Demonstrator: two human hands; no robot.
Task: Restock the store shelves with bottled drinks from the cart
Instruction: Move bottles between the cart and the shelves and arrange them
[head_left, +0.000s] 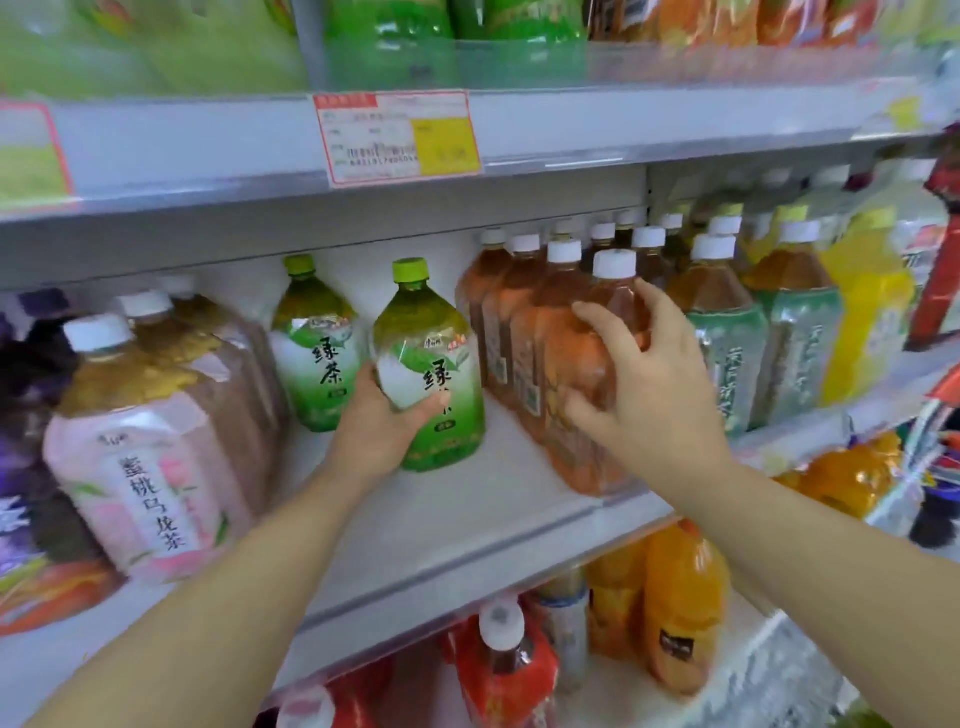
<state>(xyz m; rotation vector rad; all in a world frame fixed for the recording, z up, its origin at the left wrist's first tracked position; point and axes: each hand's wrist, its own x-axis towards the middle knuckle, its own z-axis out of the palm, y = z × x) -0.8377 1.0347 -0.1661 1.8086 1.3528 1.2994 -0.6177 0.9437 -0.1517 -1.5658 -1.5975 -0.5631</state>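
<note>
Green tea bottle: lime-green cap, olive-green liquid, label fading from white to green with dark characters. Amber tea bottle: white cap, reddish-brown liquid, orange label with a blurred pattern, possibly fruit. Pink-label bottle: white cap, golden liquid, pale pink floral label; price tag: white, red-bordered, with a yellow block.

Price tag on the upper shelf edge: print is blurring out, too small to read.
Green bottles on the top shelf: top edge is cutting them off, only the lower parts are showing.
Left hand: fingers are disappearing behind the green tea bottle; only the thumb is showing.
Right hand: palm is covering the near brown tea bottle; grip cannot be told.
Purple bottles, far left: left edge is cropping them.
Red bottle, lower shelf: bottom edge is cropping its base.
</note>
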